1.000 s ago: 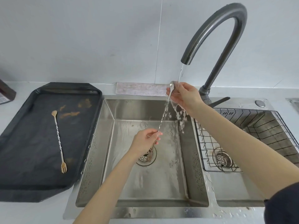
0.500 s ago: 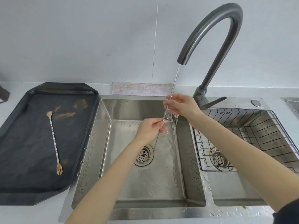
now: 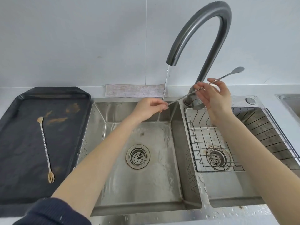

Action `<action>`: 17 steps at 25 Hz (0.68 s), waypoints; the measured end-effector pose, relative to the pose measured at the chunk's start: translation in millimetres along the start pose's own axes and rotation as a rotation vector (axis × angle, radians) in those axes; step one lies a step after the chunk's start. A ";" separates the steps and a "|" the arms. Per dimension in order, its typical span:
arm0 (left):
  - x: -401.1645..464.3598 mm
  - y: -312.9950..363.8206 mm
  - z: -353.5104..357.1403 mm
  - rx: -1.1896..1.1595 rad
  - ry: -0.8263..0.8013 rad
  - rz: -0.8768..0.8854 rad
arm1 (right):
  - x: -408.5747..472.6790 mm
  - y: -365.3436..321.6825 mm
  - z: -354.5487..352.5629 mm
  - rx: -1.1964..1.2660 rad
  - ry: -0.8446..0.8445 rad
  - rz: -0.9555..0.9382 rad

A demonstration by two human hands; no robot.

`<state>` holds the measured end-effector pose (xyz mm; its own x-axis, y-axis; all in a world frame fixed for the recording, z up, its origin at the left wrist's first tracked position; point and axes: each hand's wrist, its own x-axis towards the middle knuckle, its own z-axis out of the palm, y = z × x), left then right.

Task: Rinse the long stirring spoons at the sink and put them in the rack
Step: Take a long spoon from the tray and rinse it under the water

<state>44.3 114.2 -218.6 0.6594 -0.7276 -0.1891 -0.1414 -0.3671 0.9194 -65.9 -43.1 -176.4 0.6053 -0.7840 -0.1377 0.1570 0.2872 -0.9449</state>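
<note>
A long silver stirring spoon (image 3: pixel 227 77) is held slantwise above the sink divider, its bowl up at the right. My left hand (image 3: pixel 148 108) pinches its lower end beside the running water stream (image 3: pixel 166 83). My right hand (image 3: pixel 214 96) grips the shaft near the middle, over the back of the wire rack (image 3: pixel 203 140) in the right basin. A second, gold twisted stirring spoon (image 3: pixel 45 146) with a fork end lies on the black tray (image 3: pixel 16 184) at the left.
The tall grey faucet (image 3: pixel 211 38) arches over the left basin (image 3: pixel 146 184) with water flowing. A pale cloth (image 3: pixel 134 90) lies along the back ledge. Brown stains mark the tray. Water drops cover the sink's front rim.
The silver spoon has swung from nearly upright under the stream to a slant toward the right. My right hand moved right, over the rack; my left hand rose to the stream's edge.
</note>
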 end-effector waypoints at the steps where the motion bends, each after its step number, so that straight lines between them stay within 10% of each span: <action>1: 2.2 4.0 0.0 -0.021 0.003 -0.003 | 1.5 -2.0 -3.2 0.025 0.016 -0.004; 11: 0.7 23.5 2.8 -0.767 -0.004 -0.100 | 4.0 4.1 -21.6 0.296 0.152 0.082; 17: -0.9 18.0 1.6 0.028 0.142 0.065 | -2.8 16.4 -17.0 0.244 0.117 0.063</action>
<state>39.9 107.3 -202.4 0.7460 -0.6615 -0.0767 -0.2066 -0.3393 0.9177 -78.3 -45.6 -196.5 0.5280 -0.8144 -0.2406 0.3135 0.4503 -0.8360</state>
